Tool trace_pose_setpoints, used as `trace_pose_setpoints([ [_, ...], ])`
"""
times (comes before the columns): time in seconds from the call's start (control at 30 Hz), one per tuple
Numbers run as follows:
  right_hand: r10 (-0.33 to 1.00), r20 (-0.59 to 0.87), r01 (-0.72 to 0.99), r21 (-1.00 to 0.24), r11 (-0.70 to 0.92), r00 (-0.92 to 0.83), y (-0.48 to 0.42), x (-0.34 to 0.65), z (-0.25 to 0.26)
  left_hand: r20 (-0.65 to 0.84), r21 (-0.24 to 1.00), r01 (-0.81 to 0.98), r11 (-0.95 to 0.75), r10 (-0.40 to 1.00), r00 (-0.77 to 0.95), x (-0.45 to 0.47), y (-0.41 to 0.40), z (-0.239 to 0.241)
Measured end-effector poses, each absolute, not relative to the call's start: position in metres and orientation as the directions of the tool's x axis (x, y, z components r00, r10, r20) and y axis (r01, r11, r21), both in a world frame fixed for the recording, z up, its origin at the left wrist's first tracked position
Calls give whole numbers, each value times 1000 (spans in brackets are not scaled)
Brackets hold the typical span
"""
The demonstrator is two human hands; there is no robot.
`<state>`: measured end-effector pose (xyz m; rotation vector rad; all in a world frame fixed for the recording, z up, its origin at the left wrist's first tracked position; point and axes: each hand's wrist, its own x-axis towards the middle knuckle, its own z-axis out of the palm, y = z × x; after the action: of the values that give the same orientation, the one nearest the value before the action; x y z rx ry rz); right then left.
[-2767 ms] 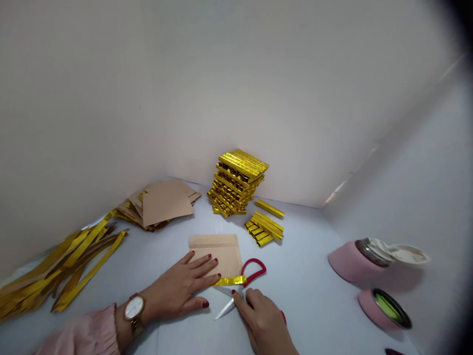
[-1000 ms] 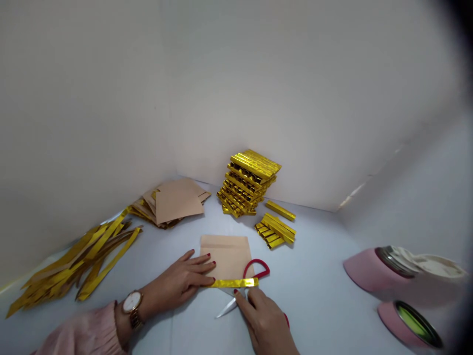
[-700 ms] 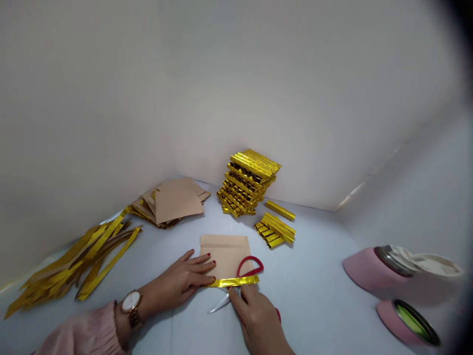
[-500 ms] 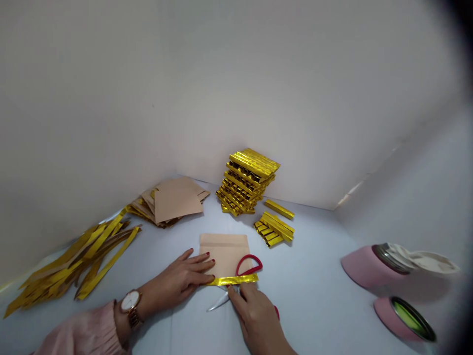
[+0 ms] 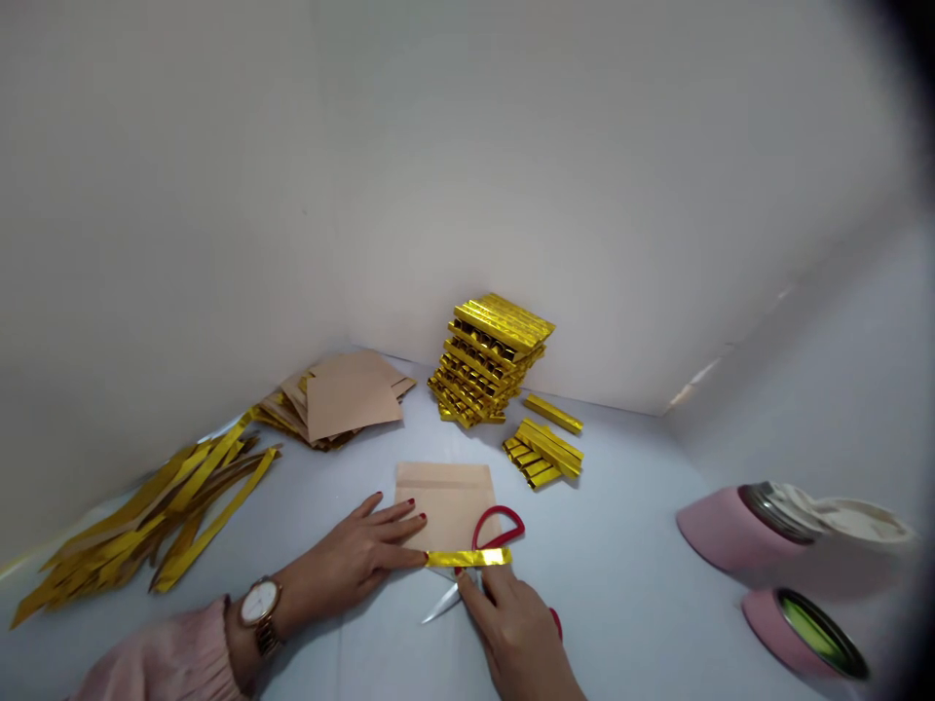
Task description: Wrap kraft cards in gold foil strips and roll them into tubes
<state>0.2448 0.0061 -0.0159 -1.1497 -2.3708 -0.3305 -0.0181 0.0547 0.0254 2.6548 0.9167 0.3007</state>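
The left hand [image 5: 357, 555] was laid flat with its fingers a little spread, and a fingertip was pressed on the left end of a gold strip [image 5: 471, 558]. The right hand [image 5: 520, 623] was curled around the middle of the scissors [image 5: 445, 603], with the thumb set along the metal. One red loop was seen past the fingers, over the paper [image 5: 445, 497]. How tightly they were squeezed could not be told. A watch [image 5: 259, 604] was worn on the left wrist, by a pink sleeve [image 5: 171, 657]. The paper was held down on the table [image 5: 620, 604], and its near edge was lined by the gold strip. To the right, a pink bowl [image 5: 766, 633], green inside, was seen near a pink flask [image 5: 716, 531]. To the left, gold ribbons [image 5: 146, 521] were heaped. Farther off, a few gold sticks [image 5: 559, 450] were set in a small pile, with a single one behind. Brown sheets [image 5: 355, 399] were piled to the left. A gold stack [image 5: 489, 360] was built near the wall [image 5: 467, 156].
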Motion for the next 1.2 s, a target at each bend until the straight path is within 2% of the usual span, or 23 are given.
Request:
trace_pose_setpoints([
  [0.6,692,525,802,-29,597,-496,19,257,-17,92,310,555,-772,605,791,-17,50,30],
  [1.2,694,474,768,-54,638,-542,13,254,-19,96,269,563,-782,603,792,-17,50,28],
])
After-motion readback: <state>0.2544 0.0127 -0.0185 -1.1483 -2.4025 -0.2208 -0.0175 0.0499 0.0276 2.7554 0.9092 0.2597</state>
